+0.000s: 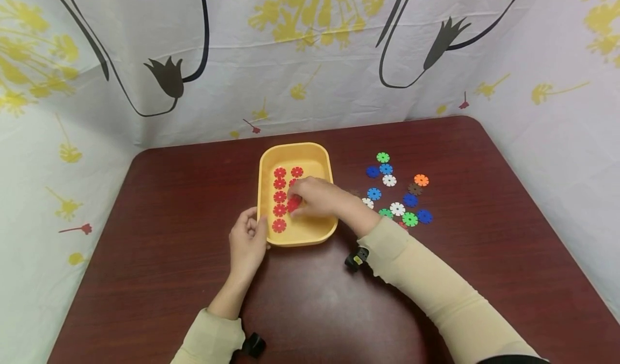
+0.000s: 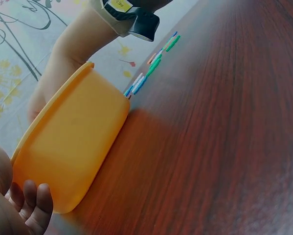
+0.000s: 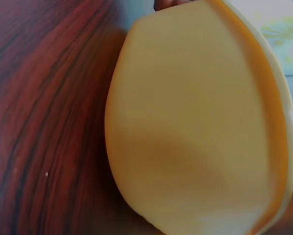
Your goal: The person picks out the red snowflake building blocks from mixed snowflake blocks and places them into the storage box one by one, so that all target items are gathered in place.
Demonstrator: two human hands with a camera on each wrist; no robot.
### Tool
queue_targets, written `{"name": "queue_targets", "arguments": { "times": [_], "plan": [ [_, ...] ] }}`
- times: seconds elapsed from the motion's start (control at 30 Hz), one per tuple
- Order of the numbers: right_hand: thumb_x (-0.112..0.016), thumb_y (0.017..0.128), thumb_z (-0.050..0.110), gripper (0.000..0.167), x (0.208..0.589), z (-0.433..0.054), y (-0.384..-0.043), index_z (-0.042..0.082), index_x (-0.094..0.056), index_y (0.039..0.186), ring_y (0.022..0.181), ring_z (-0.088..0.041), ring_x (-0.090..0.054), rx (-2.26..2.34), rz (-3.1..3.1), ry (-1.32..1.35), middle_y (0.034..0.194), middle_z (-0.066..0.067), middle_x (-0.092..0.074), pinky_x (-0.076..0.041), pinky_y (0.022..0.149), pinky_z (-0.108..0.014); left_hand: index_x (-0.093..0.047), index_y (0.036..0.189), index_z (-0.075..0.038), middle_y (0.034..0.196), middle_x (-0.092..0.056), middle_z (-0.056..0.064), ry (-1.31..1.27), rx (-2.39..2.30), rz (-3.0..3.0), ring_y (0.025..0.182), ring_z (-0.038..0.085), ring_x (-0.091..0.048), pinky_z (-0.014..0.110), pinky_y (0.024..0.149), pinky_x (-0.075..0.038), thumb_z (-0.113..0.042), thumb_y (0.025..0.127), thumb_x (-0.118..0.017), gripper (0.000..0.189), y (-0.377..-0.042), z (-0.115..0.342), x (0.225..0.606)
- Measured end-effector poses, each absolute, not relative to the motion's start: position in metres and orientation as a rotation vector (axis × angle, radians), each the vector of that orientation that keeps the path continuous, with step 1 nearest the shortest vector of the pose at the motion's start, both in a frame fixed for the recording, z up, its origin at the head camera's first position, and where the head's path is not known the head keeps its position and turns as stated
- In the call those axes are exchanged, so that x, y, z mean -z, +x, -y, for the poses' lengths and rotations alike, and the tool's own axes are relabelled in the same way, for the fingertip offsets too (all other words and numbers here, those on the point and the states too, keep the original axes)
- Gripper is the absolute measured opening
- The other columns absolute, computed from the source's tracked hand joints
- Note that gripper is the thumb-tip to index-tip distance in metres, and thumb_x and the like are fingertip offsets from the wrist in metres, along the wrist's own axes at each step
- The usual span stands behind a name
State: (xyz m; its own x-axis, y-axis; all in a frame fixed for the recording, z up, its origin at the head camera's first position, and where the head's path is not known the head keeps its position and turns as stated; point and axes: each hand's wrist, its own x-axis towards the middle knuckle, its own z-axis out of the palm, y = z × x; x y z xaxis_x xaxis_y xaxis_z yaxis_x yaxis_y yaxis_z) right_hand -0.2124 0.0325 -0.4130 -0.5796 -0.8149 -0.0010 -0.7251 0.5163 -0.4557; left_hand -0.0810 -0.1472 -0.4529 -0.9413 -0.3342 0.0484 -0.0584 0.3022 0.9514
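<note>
A yellow tray [image 1: 297, 240] stands on the table, holding several red notched plastic discs [image 1: 279, 225]. They lie in a column along its left side, with a second column beside it partly covered by my right hand. My right hand [image 1: 317, 196] reaches over the tray's right rim and pinches a red disc [image 1: 293, 203] just above the floor of the tray. At the front left corner, my left hand [image 1: 248, 243] holds the tray, its thumb at the rim and its fingers at the outer wall. In the right wrist view the tray's wall [image 3: 185, 98] hides the right hand.
To the right of the tray, loose notched discs in green, blue, white [image 1: 397, 209], brown and orange [image 1: 421, 180] lie scattered on the dark red table [image 1: 194, 191]. My right forearm partly covers some. A patterned cloth [image 1: 315, 84] hangs behind the table.
</note>
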Motion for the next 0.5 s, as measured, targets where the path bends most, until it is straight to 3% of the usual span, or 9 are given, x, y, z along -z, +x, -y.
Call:
{"name": "queue_targets", "arguments": {
  "times": [0.27,0.5],
  "plan": [
    [-0.083,0.084,0.034,0.03,0.4153,-0.0229,-0.2063,0.012,-0.073,0.103,0.085,-0.015,-0.058,0.376,-2.523,-1.285,0.092,0.001,-0.062,-0.051,0.079,-0.033,-0.061,0.127,0.0,0.068,-0.057,0.007,0.369,1.689,2.338,0.045,0.016,-0.055,0.026,0.041,-0.048,-0.012,0.1,-0.06,0.03,-0.0807,0.1477,0.4531],
    [-0.085,0.083,0.031,0.026,0.4173,-0.0212,-0.2037,0.014,-0.071,0.098,0.084,-0.015,-0.058,0.307,-2.586,-1.227,0.09,0.002,-0.061,-0.051,0.08,-0.032,-0.061,0.127,-0.001,0.068,-0.057,0.008,0.37,1.685,2.343,0.046,0.016,-0.055,0.026,0.041,-0.047,-0.013,0.1,-0.06,0.03,-0.0814,0.1479,0.4528]
  ]
}}
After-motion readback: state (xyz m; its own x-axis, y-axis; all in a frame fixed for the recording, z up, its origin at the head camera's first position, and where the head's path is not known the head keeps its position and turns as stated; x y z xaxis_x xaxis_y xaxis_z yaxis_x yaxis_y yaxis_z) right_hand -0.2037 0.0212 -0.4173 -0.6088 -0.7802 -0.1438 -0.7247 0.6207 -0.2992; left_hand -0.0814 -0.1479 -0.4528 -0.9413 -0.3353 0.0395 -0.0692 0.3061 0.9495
